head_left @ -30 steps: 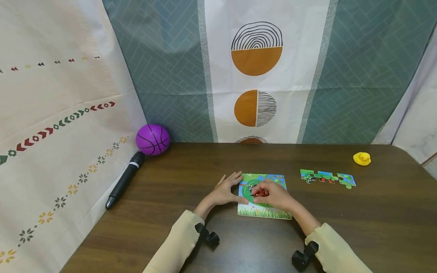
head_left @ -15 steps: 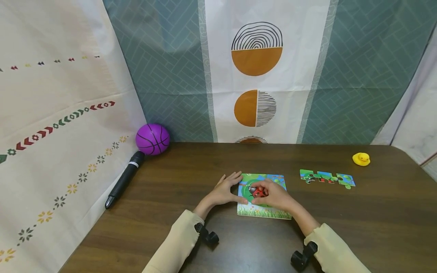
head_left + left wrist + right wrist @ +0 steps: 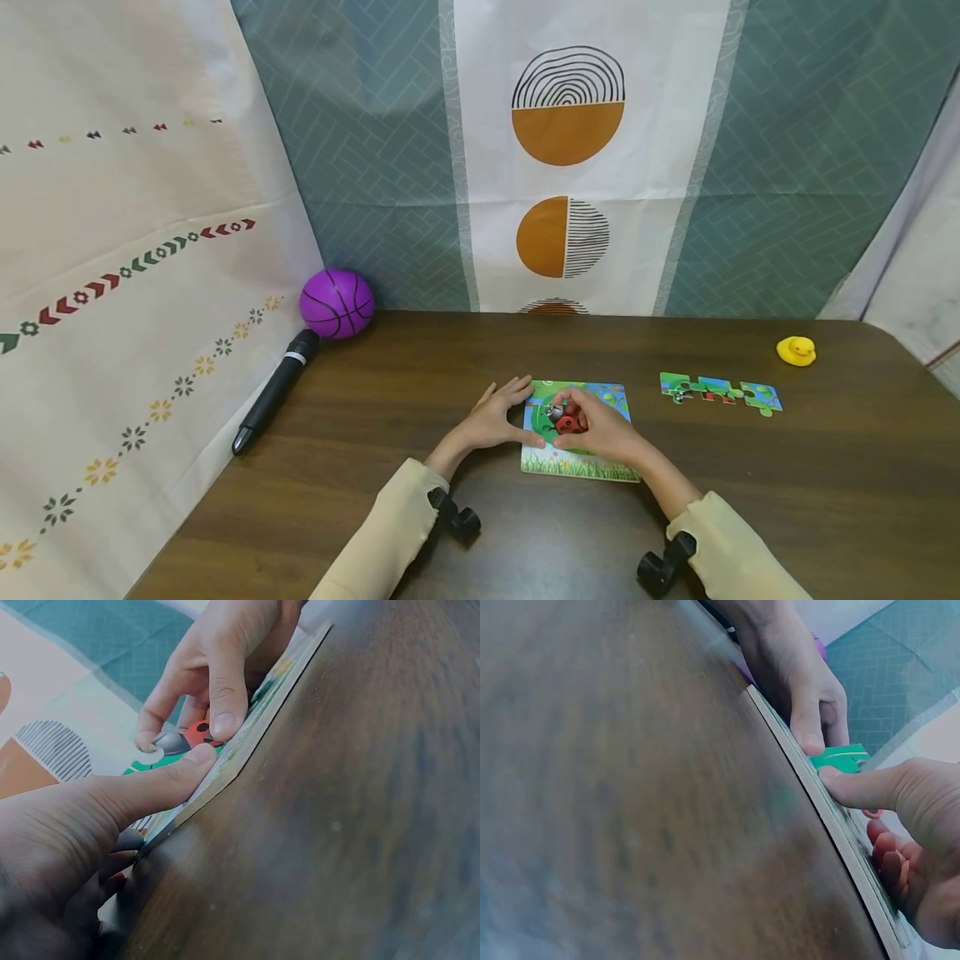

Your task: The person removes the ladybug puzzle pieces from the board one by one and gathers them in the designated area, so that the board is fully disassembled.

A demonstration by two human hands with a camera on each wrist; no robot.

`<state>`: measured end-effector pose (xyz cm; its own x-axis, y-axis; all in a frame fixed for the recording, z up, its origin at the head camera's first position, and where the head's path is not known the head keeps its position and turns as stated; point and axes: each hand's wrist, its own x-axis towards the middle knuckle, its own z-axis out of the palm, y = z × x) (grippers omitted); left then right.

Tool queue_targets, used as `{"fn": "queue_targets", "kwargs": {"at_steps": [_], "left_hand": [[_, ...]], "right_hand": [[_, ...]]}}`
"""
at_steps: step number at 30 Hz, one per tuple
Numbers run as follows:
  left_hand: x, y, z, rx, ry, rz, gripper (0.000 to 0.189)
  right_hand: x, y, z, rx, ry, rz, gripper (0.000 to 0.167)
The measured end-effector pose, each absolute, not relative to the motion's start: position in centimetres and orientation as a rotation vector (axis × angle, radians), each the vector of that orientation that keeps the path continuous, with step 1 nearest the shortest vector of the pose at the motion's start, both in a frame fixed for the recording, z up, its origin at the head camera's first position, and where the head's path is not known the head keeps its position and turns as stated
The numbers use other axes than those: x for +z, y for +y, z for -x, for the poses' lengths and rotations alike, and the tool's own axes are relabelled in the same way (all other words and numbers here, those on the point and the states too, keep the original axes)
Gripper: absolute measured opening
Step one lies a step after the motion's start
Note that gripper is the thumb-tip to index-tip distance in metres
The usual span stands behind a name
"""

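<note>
A square picture puzzle board [image 3: 577,469] with a ladybug scene lies on the table. The left hand [image 3: 487,425] lies along its left side, thumb on the picture near the edge and fingers extended toward the back corner. Over the middle of the board, the right hand [image 3: 603,429] pinches a ladybug puzzle piece [image 3: 172,744] between thumb and fingers. This piece tilts up from the board, its green face [image 3: 841,757] showing close to both thumbs in the right wrist view. Part of the ladybug is hidden under the right hand.
Several loose puzzle pieces [image 3: 716,388] lie in a row to the right of the board. A yellow rubber duck [image 3: 796,351] sits farther back. At the back left are a purple ball [image 3: 337,304] and a black microphone [image 3: 273,393]. Patterned cloths hang behind and at left.
The right fingers have shifted slightly over the ladybug, and more of its red body and grey head shows than a second ago. The left hand and the board have stayed put.
</note>
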<state>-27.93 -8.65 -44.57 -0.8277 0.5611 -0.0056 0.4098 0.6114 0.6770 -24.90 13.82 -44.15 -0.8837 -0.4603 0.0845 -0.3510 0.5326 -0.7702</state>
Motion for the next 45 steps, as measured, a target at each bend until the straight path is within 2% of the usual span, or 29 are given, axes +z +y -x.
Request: {"fn": "queue_targets", "kwargs": {"at_steps": [11,20,29,38,45], "left_hand": [[-44.48,-8.48,28.22,1.014,2.622,-0.807,0.091],[-44.53,-8.37,28.22,1.009,2.629,-0.814,0.090],[-44.74,-8.51,28.09,1.006,2.628,-0.813,0.091],[-44.76,-8.64,28.21,1.014,2.624,-0.821,0.091],[-44.57,-8.60,28.05,1.009,2.623,-0.807,0.092]], "right_hand": [[-44.18,14.24,25.09,-1.292,2.619,0.712,0.048],[-44.54,14.49,25.30,-1.382,2.542,0.665,0.039],[-44.48,14.01,24.97,-1.402,2.592,0.625,0.039],[-44.61,13.79,25.10,-1.384,2.620,0.509,0.025],[-44.71,13.62,25.05,-1.435,2.613,0.433,0.029]]}}
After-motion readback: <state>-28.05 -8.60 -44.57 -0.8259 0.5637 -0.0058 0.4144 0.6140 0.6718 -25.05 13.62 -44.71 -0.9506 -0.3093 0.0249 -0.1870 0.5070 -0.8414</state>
